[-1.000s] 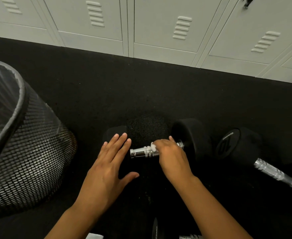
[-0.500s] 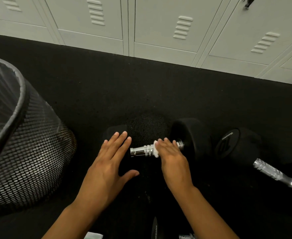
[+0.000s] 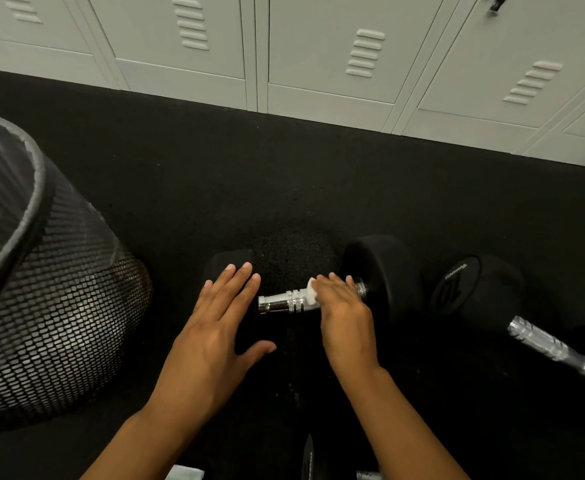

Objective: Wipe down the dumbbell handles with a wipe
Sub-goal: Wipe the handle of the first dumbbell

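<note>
A black dumbbell lies on the floor with its chrome handle (image 3: 286, 301) showing between my hands. My left hand (image 3: 215, 327) rests flat, fingers spread, on the dumbbell's left head (image 3: 230, 259). My right hand (image 3: 344, 315) lies over the right part of the handle, pressing a small white wipe (image 3: 311, 292) against it; only a corner of the wipe shows under the fingers. The right head (image 3: 384, 271) stands just beyond my right fingertips. A second dumbbell (image 3: 474, 289) lies to the right with its chrome handle (image 3: 554, 348) bare.
A black mesh waste bin (image 3: 52, 306) with a clear liner stands at the left. Grey lockers (image 3: 318, 57) line the far wall. Black rubber flooring (image 3: 284, 174) covers the ground. Another dumbbell's edge (image 3: 310, 459) and a pale packet (image 3: 185, 473) peek in at the bottom.
My right hand has flattened and rolled forward over the handle, its fingers stretching out across the wipe. The left hand stays on the left head.
</note>
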Motion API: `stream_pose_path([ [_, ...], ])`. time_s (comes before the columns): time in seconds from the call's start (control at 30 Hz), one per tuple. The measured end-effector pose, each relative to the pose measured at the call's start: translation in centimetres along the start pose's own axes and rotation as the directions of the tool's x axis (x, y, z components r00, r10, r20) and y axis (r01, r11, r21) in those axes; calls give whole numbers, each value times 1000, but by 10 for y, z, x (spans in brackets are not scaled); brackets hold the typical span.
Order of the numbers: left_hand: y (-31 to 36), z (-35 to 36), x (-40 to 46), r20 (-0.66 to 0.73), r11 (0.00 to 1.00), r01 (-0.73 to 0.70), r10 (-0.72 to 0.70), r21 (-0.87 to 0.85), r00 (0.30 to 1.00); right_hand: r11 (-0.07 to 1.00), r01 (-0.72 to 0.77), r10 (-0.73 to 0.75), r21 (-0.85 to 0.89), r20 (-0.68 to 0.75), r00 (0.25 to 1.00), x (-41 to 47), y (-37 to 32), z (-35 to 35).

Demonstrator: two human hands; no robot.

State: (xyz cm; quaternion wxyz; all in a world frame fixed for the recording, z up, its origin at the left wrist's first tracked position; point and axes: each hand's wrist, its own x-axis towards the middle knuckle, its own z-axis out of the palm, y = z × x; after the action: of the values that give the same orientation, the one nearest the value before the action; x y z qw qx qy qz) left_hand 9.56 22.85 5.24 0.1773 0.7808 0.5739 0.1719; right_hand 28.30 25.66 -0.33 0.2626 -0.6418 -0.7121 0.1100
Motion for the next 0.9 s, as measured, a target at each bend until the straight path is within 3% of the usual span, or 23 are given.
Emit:
stream_pose_path([
  [0.2,15,-7,11,-67,1000,-9,11,23,998,989,126,-128,80,24,992,-7,-6,-9],
  [0.43,48,8,32,-53,994,-107,107,10,993,968,127,-94,216,-160,983,-9,-14,-45],
  [0.63,58,19,45,-172,987,-146,134,-61,976,971,115,-79,211,-169,982,-4,-9,-68],
  [0.83,70,50,67,154,985,-107,86,136,984,990,-31,65,134,-255,965,2,6,-88],
  [0.9,71,56,69,170,976,-108,76,190,983,985,-128,152,115,-233,961,0,12,-82],
])
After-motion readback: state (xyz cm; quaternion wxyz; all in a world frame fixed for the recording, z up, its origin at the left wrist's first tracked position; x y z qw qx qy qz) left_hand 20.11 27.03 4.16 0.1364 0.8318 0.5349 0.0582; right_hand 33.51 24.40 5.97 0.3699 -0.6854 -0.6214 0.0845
